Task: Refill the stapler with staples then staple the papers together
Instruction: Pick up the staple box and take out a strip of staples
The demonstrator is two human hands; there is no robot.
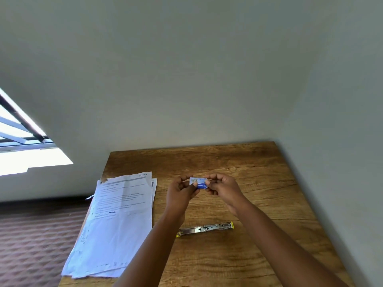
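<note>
Light source: bright daylight through the blown-out white window (31, 156) at left.
Exposure: even, moderately bright; pale grey wall (186, 69) slightly dim.
Shadows: soft, faint on brown wooden table (259, 183).
Distortion: wide-angle, edges slanted.
Sharpness: mildly soft overall.

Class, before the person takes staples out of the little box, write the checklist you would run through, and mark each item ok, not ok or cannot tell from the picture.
1. Staple box held securely: ok, left hand and right hand both pinch it above the table.
2. Box opened: cannot tell, fingers cover its ends.
3. Stapler opened for loading: ok, it lies unfolded flat on the table, near the person.
4. Stapler's channel empty: cannot tell, too small to see.
5. Papers ready: not ok, the sheets lie fanned and overhang the table's left edge.
6. Stapler within easy reach: ok, it lies between the forearms.
</note>
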